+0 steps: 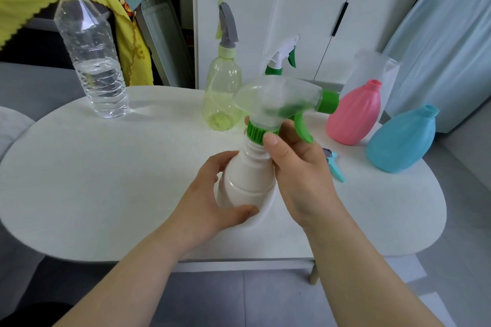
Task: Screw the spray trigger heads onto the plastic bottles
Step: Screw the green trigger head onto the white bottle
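From the head camera, looking down at a white oval table (106,180). The left hand (212,194) wraps around the lower body of an opaque white plastic bottle (248,175), held above the table's middle. The right hand (300,167) pinches the ribbed green collar (256,134) of a translucent spray trigger head with green lever and nozzle (281,101), which sits on the bottle's neck. Behind stand a pale yellow-green transparent bottle with a grey sprayer (221,95) and a white-and-green sprayer (283,57). At right, an open pink bottle (353,117) and an open blue bottle (401,141) stand close together. A teal trigger head (335,167) lies near them. A clear capped water bottle (91,56) stands far left.
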Available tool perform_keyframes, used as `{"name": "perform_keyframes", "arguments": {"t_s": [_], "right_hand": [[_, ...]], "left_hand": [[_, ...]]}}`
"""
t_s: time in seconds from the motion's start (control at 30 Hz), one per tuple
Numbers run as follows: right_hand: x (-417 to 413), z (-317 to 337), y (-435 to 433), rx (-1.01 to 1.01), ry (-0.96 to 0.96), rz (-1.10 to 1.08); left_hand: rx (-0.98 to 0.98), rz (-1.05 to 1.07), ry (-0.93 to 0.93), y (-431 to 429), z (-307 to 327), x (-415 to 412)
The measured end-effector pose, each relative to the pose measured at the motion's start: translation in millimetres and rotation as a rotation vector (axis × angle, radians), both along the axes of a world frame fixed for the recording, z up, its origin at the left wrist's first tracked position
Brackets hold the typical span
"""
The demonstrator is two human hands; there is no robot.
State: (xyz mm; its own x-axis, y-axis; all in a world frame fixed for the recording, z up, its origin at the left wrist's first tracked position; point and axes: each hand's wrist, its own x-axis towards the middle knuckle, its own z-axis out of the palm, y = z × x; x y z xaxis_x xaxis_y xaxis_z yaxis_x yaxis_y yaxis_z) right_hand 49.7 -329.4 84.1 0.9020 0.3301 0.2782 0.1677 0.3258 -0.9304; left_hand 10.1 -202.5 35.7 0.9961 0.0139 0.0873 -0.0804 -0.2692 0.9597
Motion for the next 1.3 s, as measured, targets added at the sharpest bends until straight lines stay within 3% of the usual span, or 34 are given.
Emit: {"name": "perform_keyframes", "arguments": {"t_s": [0.2,0.37,0.6,0.8,1.03,1.3], "right_hand": [[1,-3,9,-0.099,-0.006,-0.223],[2,1,-2,-0.059,0.022,0.042],[1,-1,7,-0.112,0.02,-0.189],[4,1,-8,-0.109,0.03,0.035],[0,-2,8,-0.049,0.025,-0.198],[3,0,-5,-0.167,0.014,-0.028]], "left_hand": [[0.013,0.001,-0.02,1,-1,-1],[0.011,-0.006,0.001,1,0,0],[0.018,-0.006,-0.014,2,-3,0],[0.012,-0.019,-0.003,1,-1,1],[0.037,0.002,-0.035,0,-3,0],[0.014,-0.034,-0.026,2,-8,3]]}}
